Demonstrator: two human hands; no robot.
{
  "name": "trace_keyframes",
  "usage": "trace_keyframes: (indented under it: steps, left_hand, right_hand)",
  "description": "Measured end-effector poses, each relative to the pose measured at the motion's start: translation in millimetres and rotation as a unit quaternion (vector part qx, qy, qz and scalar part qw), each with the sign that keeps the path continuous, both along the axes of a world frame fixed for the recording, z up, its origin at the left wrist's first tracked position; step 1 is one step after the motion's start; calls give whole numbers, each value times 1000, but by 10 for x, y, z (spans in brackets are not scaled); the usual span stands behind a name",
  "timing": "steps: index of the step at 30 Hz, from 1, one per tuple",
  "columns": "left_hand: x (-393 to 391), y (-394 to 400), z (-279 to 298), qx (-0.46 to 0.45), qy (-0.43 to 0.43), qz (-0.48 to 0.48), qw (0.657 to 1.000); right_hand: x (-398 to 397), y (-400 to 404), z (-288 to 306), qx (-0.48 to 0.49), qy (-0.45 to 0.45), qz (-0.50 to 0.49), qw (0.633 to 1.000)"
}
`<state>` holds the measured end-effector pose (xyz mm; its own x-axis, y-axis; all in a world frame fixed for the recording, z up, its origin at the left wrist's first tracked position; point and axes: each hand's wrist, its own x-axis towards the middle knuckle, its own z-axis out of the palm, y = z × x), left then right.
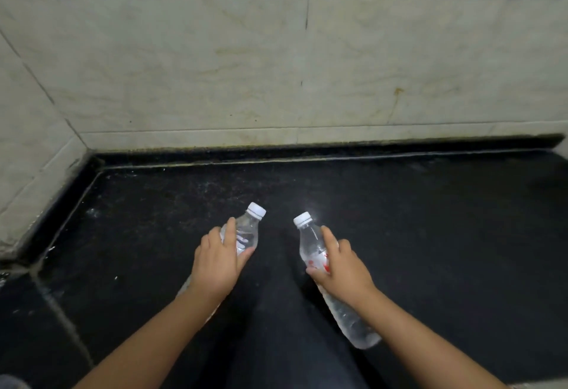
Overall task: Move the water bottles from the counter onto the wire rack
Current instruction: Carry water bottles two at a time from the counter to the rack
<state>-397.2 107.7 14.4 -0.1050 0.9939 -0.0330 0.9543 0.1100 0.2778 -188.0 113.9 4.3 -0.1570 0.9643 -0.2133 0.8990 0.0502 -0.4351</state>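
Two water bottles over black counter (430,219), caps fwd: left hand (216,262) fingers wrapped on left bottle (247,232), right hand (342,268) clamped round right bottle (316,250). Mid-body grips prob for carrying; wire rack not in view.

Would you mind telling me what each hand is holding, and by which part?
The left hand grips one clear water bottle around its middle; the right hand grips another water bottle around its labelled middle.
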Motion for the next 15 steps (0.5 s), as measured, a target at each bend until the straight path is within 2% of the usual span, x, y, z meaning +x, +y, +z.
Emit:
trace_keyframes:
  steps: [1,5,8,15]
  left_hand:
    - [220,-31,72,10,-7,8,1000]
    - [1212,-196,368,87,24,-75,993]
    - [2087,-310,728,131,-52,-91,986]
    - [3781,-454,1351,231,-150,-167,947]
  right_hand:
    - [201,-65,72,15,15,-11,1000]
    - [1145,-368,478,91,58,-58,992]
    - [1913,-618,822,154,65,-93,982]
    - [3465,-1114,1557,292,82,-187,934]
